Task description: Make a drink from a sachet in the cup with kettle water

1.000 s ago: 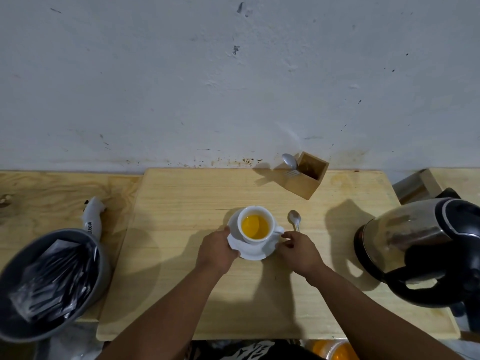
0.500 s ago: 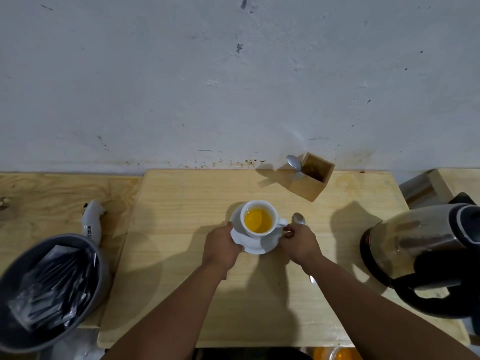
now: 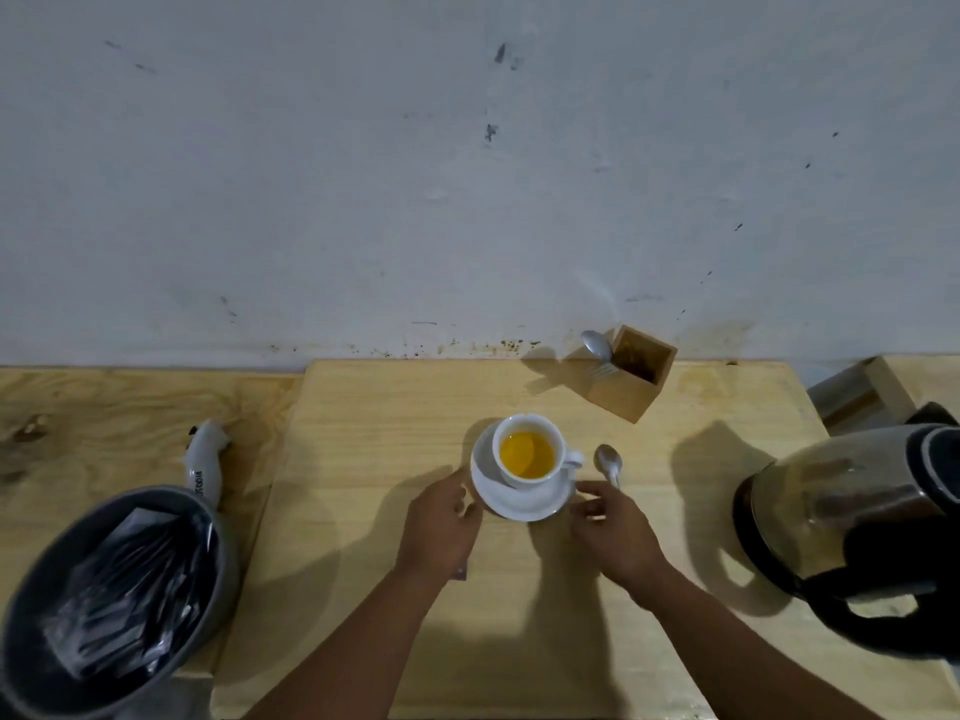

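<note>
While the white cup (image 3: 529, 454) is holding yellow drink on its saucer (image 3: 524, 501), left hand (image 3: 441, 527) and right hand (image 3: 613, 527) are hovering beside it, fingers loosely spread, gripping nothing; the bin (image 3: 31, 605) is holding wrappers (image 3: 124, 600).

I'm looking down at a plain home kitchen corner, a tea-making spot. A pale wooden table (image 3: 363, 589) butts against a scuffed, stained white wall (image 3: 363, 174). On it I've got a steel electric kettle (image 3: 852, 517) at the right, a white cup (image 3: 530, 452) of yellow drink on a saucer (image 3: 524, 504), a teaspoon (image 3: 609, 462) beside it, and a small wooden cutlery box (image 3: 631, 381) holding a spoon. At the left sits a grey bin (image 3: 47, 605) lined with black plastic.
</note>
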